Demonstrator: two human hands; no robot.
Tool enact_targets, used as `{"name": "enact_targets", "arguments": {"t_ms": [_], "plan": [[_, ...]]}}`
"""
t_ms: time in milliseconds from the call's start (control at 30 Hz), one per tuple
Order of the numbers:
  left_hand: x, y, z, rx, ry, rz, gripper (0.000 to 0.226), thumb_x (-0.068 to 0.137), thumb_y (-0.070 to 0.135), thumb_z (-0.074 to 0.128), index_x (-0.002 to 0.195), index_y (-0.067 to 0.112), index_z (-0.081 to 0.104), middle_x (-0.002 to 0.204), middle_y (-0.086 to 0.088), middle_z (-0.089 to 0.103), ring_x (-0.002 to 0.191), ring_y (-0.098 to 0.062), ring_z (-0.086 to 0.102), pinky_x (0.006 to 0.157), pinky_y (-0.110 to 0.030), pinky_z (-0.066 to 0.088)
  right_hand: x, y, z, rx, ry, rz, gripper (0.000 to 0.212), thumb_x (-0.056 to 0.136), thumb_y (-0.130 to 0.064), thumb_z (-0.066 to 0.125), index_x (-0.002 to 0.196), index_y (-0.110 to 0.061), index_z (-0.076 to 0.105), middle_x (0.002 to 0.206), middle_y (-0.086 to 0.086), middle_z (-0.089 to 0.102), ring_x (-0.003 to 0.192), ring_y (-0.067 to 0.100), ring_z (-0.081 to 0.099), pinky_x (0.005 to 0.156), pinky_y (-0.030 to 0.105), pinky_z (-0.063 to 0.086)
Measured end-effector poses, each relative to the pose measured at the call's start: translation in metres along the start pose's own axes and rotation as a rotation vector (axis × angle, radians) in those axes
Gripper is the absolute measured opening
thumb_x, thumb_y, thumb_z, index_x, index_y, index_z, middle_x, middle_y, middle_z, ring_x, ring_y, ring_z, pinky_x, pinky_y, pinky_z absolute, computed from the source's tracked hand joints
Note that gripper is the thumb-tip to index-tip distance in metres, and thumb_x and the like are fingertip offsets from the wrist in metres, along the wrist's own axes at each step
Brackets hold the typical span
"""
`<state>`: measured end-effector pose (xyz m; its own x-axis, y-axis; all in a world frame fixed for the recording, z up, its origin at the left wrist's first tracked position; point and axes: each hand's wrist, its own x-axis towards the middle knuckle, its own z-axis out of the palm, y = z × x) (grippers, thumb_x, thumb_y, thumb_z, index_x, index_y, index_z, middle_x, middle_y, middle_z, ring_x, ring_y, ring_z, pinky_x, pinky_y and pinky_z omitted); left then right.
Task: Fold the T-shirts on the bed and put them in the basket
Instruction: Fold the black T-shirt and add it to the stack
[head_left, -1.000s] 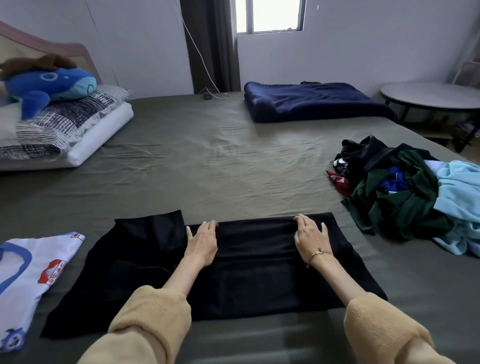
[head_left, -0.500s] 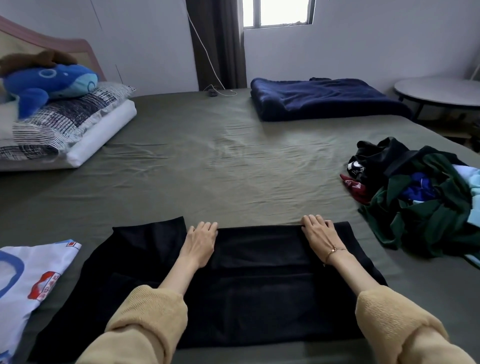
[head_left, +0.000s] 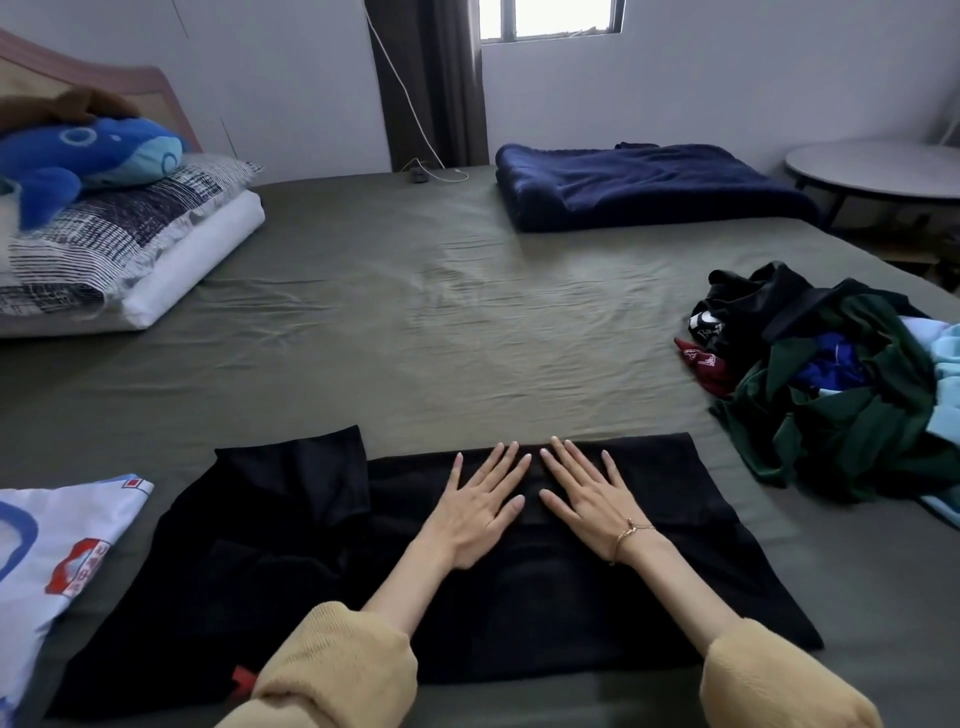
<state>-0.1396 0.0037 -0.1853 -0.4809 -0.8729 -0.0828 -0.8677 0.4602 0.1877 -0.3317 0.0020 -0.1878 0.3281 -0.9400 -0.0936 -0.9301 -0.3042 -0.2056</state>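
Note:
A black T-shirt (head_left: 291, 545) lies partly folded on the olive bed sheet (head_left: 415, 322) right in front of me. My left hand (head_left: 475, 506) and my right hand (head_left: 587, 493) press flat on its far folded edge, side by side, fingers straight and spread, almost touching. A heap of unfolded T-shirts (head_left: 841, 395), black, dark green, blue, red and light blue, sits at the right edge of the bed. A white T-shirt with a blue and red print (head_left: 57, 561) lies at the near left. No basket is in view.
Pillows (head_left: 130, 249) with a blue plush toy (head_left: 88, 150) are stacked at the far left by the headboard. A folded navy blanket (head_left: 639, 182) lies at the far side. A round table (head_left: 878, 166) stands beyond the bed's right edge.
Both hands have slid inward along the shirt's far folded edge, from wide apart to side by side at its middle. The fingers have spread flat.

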Motion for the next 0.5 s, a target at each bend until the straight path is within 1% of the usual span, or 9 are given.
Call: {"name": "enact_targets", "arguments": {"t_ms": [33, 67, 100, 133, 167, 233, 300, 400, 500], "plan": [[-0.002, -0.003, -0.002, 0.001, -0.015, -0.031, 0.052, 0.102, 0.045, 0.014, 0.148, 0.035, -0.009, 0.155, 0.016, -0.018, 0.138, 0.003, -0.023, 0.117, -0.045, -0.013, -0.002, 0.005, 0.001, 0.001, 0.005, 0.053, 0.11, 0.057, -0.082, -0.029, 0.149, -0.026, -0.007, 0.149, -0.014, -0.022, 0.14, 0.001, -0.018, 0.114, 0.036, -0.012], [-0.005, -0.007, -0.005, 0.001, -0.025, -0.058, 0.051, 0.103, 0.041, 0.015, 0.148, 0.035, -0.009, 0.155, 0.015, -0.018, 0.139, 0.002, -0.022, 0.117, -0.045, -0.013, -0.004, 0.01, -0.001, -0.014, 0.012, 0.109, 0.092, 0.074, -0.077, -0.015, 0.149, -0.024, -0.009, 0.153, -0.011, -0.02, 0.142, 0.003, -0.016, 0.115, 0.036, -0.011], [-0.008, -0.01, -0.009, 0.006, -0.033, -0.087, 0.05, 0.104, 0.039, 0.015, 0.148, 0.036, -0.009, 0.155, 0.014, -0.019, 0.14, 0.0, -0.021, 0.117, -0.045, -0.013, -0.006, 0.014, -0.004, -0.017, 0.012, 0.18, 0.075, 0.089, -0.066, -0.001, 0.149, -0.022, -0.01, 0.155, -0.009, -0.018, 0.143, 0.004, -0.015, 0.115, 0.036, -0.011], [-0.011, -0.013, -0.01, 0.013, -0.042, -0.12, 0.05, 0.104, 0.039, 0.014, 0.148, 0.036, -0.009, 0.156, 0.012, -0.019, 0.141, -0.001, -0.02, 0.117, -0.045, -0.013, -0.008, 0.016, -0.005, -0.014, 0.005, 0.254, 0.067, 0.097, -0.056, 0.009, 0.149, -0.02, -0.011, 0.156, -0.006, -0.017, 0.143, 0.006, -0.015, 0.115, 0.038, -0.01], [-0.013, -0.015, -0.012, 0.017, -0.051, -0.159, 0.05, 0.104, 0.038, 0.013, 0.148, 0.035, -0.01, 0.156, 0.01, -0.019, 0.142, -0.003, -0.019, 0.116, -0.045, -0.014, -0.01, 0.018, -0.007, -0.005, 0.005, 0.32, 0.065, 0.099, -0.051, 0.013, 0.149, -0.017, -0.012, 0.156, -0.004, -0.018, 0.143, 0.007, -0.016, 0.115, 0.039, -0.011], [-0.016, -0.017, -0.015, 0.049, -0.068, -0.225, 0.051, 0.104, 0.039, 0.012, 0.149, 0.032, -0.012, 0.157, 0.007, -0.019, 0.143, -0.006, -0.018, 0.114, -0.048, -0.016, -0.013, 0.02, -0.008, 0.028, 0.006, 0.424, 0.065, 0.1, -0.049, 0.013, 0.149, -0.013, -0.012, 0.156, -0.002, -0.019, 0.143, 0.009, -0.017, 0.115, 0.043, -0.01], [-0.02, -0.02, -0.02, 0.101, -0.059, -0.259, 0.052, 0.104, 0.038, 0.012, 0.15, 0.027, -0.011, 0.157, 0.005, -0.017, 0.144, -0.007, -0.017, 0.112, -0.049, -0.017, -0.014, 0.017, -0.009, 0.055, 0.009, 0.474, 0.065, 0.1, -0.047, 0.013, 0.149, -0.011, -0.011, 0.156, 0.0, -0.02, 0.143, 0.011, -0.018, 0.115, 0.047, -0.01], [-0.029, -0.031, -0.031, 0.122, 0.031, -0.281, 0.053, 0.104, 0.03, 0.019, 0.152, 0.021, -0.003, 0.16, 0.005, -0.007, 0.146, -0.007, -0.009, 0.114, -0.048, -0.013, -0.013, 0.005, -0.012, 0.038, 0.014, 0.405, 0.062, 0.101, -0.044, 0.014, 0.15, -0.012, -0.008, 0.157, -0.002, -0.017, 0.143, 0.009, -0.018, 0.112, 0.053, -0.011], [-0.04, -0.048, -0.043, 0.082, 0.198, -0.309, 0.053, 0.098, 0.013, 0.034, 0.15, 0.015, 0.022, 0.156, 0.002, 0.022, 0.144, -0.01, 0.015, 0.119, -0.04, 0.003, -0.007, -0.02, -0.012, 0.001, 0.0, 0.213, 0.058, 0.102, -0.04, 0.018, 0.151, -0.017, -0.003, 0.158, -0.005, -0.013, 0.143, 0.006, -0.014, 0.111, 0.055, -0.012]]}}
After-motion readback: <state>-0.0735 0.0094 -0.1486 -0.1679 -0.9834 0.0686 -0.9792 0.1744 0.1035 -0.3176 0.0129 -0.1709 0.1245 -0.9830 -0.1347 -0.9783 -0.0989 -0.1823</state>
